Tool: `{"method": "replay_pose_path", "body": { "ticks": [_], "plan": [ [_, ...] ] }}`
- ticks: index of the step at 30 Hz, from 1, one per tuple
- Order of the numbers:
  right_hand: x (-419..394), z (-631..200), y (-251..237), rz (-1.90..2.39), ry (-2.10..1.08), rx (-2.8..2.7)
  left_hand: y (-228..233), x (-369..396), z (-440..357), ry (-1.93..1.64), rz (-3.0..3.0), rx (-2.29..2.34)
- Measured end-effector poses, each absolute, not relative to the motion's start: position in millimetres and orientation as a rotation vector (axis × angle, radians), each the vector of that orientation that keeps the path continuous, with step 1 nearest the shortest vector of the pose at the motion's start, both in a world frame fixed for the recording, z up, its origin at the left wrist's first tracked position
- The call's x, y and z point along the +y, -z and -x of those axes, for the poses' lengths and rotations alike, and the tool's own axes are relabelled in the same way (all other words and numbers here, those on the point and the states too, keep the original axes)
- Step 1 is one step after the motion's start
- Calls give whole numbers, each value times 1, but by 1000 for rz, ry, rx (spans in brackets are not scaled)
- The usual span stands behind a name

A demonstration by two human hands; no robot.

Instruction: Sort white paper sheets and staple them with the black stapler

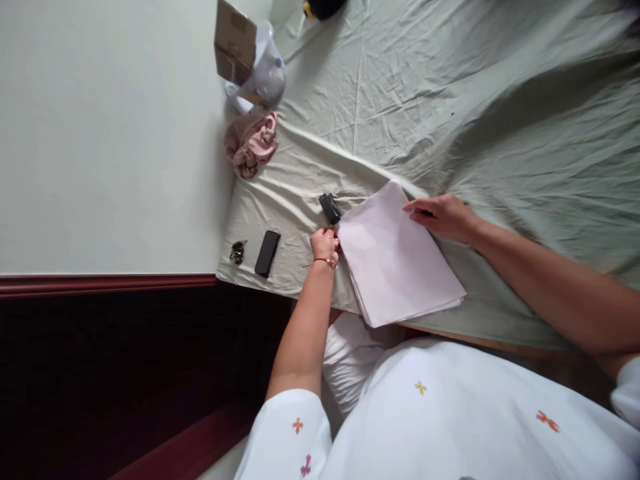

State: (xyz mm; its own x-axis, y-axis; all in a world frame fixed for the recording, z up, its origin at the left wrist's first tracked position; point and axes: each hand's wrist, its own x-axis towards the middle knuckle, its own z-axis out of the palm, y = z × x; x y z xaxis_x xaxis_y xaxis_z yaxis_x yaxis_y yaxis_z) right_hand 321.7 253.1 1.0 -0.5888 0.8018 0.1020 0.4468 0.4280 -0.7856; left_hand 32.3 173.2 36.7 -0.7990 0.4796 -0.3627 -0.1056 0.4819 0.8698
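White paper (395,253) lies in one loose stack at the near edge of the cloth-covered tabletop (310,160), right in front of the person. Its long axis runs from the far end back toward the body, slanting a little rightward. The relation that matters is at the far-left corner: the left hand (325,245) is right beside it, and a black desk tool (330,208) sits just beyond that hand, close against the corner. The left hand is nearer to the tool; the right hand (440,217) is across at the paper's right edge.

From where I stand, the left hand's fingers are curled, but I cannot tell whether they pinch anything. The right hand is loose, its index finger stretched out over the paper's edge, gripping nothing.

Counting: one stack, its sheets too close to number, one desk tool, one black oblong case (267,253), one small bunch of keys (238,252), one crumpled pink cloth (253,143), and one brown box (235,43) by a whitish container (270,70).
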Motion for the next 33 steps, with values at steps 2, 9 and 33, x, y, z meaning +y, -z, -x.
{"method": "replay_pose_path", "body": {
  "ticks": [2,9,33],
  "plan": [
    [253,-321,-2,1081,-1027,-2211,-40,166,-35,-1306,-299,2143],
    [252,-319,-4,1146,-1090,-2146,-55,118,-38,-1066,-395,2082],
    [253,-322,-3,1036,-1073,-2176,-44,103,-50,-1083,-499,1958]
  ]
}}
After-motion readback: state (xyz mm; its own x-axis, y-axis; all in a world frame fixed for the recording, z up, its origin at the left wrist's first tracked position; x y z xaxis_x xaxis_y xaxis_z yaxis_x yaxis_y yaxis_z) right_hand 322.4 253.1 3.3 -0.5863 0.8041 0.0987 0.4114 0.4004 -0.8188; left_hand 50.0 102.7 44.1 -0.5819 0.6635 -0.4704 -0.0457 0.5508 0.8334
